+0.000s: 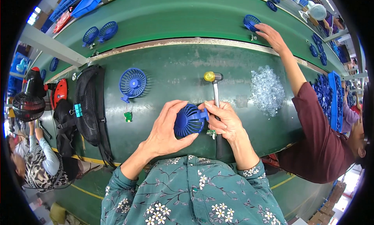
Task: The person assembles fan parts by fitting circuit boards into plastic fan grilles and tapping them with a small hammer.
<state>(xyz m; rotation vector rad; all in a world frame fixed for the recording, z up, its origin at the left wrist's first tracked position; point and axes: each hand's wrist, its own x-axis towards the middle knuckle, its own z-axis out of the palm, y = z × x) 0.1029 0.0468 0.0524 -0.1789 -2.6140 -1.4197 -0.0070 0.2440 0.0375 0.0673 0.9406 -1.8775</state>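
Observation:
My left hand is closed around the round cage of a blue fan head, thumb below and fingers above. The fingers of my right hand pinch the short stem on the fan head's right side. A small green circuit board dangles below these fingers. Under my right hand lies a mallet with a yellow face and black grip, its head pointing away from me. To the left rests another blue fan head, its own green circuit board on the table beneath it.
A pile of small clear plastic pieces lies right of the mallet. A black mesh bag stands at left. Along the far side runs a green conveyor belt with several blue fan heads. At right a co-worker's hand touches one fan head.

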